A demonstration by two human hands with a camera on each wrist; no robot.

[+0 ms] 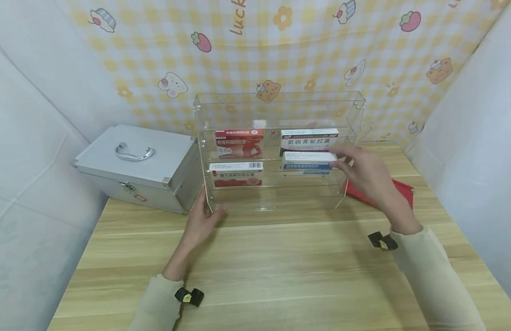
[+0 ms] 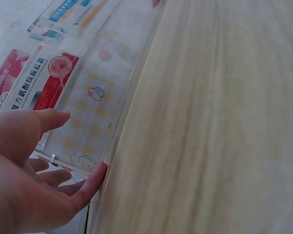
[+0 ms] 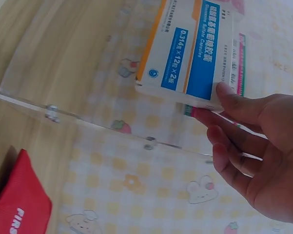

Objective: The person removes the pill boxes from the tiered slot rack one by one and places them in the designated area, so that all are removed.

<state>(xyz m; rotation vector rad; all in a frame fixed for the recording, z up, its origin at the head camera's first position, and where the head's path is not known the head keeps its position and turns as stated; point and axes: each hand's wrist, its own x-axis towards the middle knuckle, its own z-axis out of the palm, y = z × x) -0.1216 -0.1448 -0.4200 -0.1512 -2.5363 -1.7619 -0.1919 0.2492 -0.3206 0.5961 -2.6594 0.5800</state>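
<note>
A clear acrylic display rack [image 1: 276, 202] stands on the table with medicine boxes on two of its shelves. My right hand [image 1: 364, 172] pinches the right end of a white and blue medicine box [image 1: 307, 160] on the lower shelf. In the right wrist view, the thumb lies on that end of the box [image 3: 183, 53] and the index finger is behind it. At the rack's lower left corner is my left hand [image 1: 201, 223], its thumb spread in front and its fingers along the side panel. In the left wrist view, the little finger [image 2: 91, 183] touches the rack's bottom edge.
An upper-shelf red ibuprofen box [image 1: 239, 146] sits above a red and white box [image 1: 236, 177]. A green and white box [image 1: 308, 141] is at upper right. Left of the rack is a silver metal case [image 1: 135, 156]; a red pouch [image 1: 404, 191] lies at right.
</note>
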